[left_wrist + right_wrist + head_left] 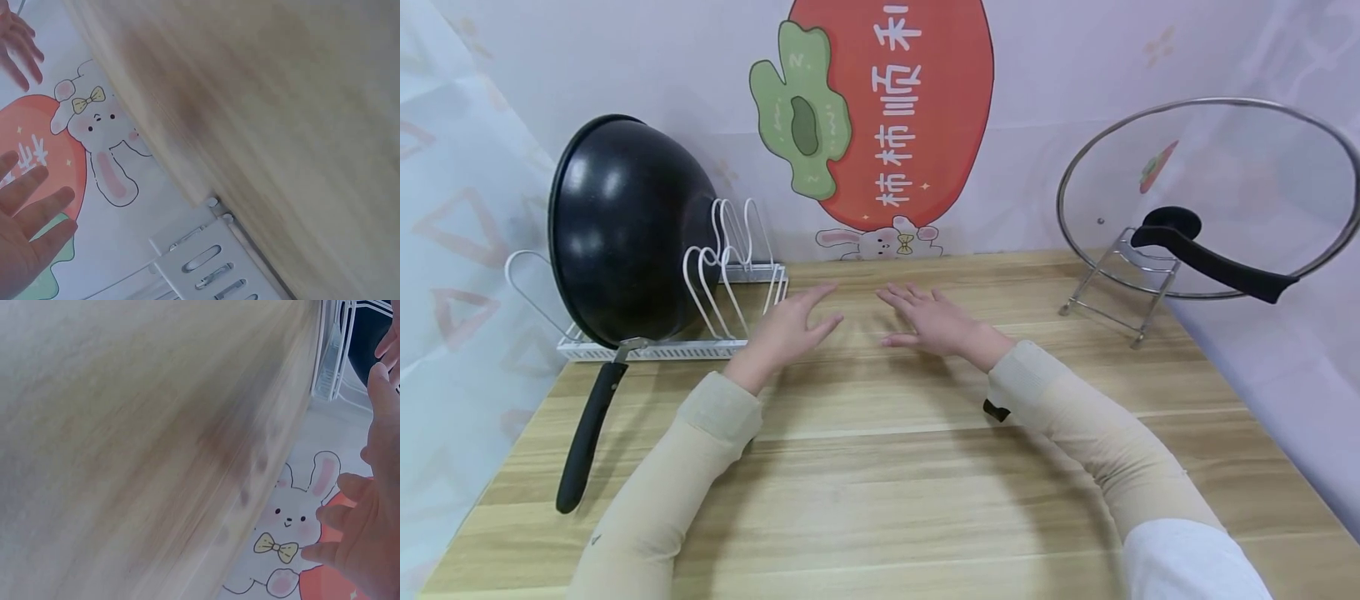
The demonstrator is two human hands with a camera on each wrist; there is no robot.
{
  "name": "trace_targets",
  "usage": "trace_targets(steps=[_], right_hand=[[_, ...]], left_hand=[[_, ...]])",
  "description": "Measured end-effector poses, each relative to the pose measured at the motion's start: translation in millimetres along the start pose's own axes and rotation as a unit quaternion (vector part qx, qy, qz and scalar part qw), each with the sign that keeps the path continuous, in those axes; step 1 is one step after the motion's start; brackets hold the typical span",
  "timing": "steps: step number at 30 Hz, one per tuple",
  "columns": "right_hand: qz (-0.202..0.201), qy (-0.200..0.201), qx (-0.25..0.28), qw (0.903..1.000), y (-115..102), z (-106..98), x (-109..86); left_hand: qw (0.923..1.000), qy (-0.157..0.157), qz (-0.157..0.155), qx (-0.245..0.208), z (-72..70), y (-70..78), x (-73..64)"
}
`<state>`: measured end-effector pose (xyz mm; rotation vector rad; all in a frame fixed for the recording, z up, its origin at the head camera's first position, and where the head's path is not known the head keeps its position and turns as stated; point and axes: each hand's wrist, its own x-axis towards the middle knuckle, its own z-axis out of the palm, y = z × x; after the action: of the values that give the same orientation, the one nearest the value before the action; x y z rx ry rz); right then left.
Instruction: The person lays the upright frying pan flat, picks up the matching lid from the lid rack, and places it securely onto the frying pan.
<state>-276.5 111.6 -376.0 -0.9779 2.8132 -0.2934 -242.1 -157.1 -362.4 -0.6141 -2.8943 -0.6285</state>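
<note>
Empty, fingers apart above the wood-grained worktop (865, 508): left hand (784, 327), right hand (938, 323). Left of both, nearer the left hand and likely its easier reach: black wok (625, 225), tipped sideways in white rack (677, 351), long handle (590, 442) toward the near side. Glass lid (1262, 192) on metal stand (1159, 302), right; printed backdrop (1037, 200) behind.

- The inside of the wok (632, 225) is hidden in the head view.
- Part of the rack (677, 351) is covered by the wok.
- A black object (996, 410) is mostly covered by the right sleeve (1090, 433) and cannot be identified.
- The left hand (31, 244) is cut off in the left wrist view, the right hand (365, 534) in the right.
- The table (281, 125) is blurred in both.
</note>
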Motion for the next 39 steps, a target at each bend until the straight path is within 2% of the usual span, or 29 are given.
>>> trace_targets(steps=[6, 13, 20, 28, 39], right_hand=[[-0.018, 0.006, 0.023, 0.9996, -2, 0, 0.8], [-0.021, 0.005, 0.044, 0.9988, -5, -1, 0.9], [-0.025, 0.005, 0.055, 0.9982, -8, 0, 1.0], [-0.043, 0.024, 0.054, 0.9973, -9, 1, 1.5], [-0.049, 0.040, 0.107, 0.9922, -17, 4, 5.4]], left_hand=[[0.9997, 0.019, -0.008, -0.013, -0.9, 0.9, -3.4], [0.9979, 0.063, -0.010, -0.011, -8.6, 5.4, -8.0], [0.9919, 0.125, -0.012, -0.015, -19.6, 11.6, -15.4], [0.9877, 0.153, -0.011, -0.032, -24.1, 10.3, -20.4], [0.9757, 0.217, -0.001, -0.030, -29.4, 3.5, -30.9]])
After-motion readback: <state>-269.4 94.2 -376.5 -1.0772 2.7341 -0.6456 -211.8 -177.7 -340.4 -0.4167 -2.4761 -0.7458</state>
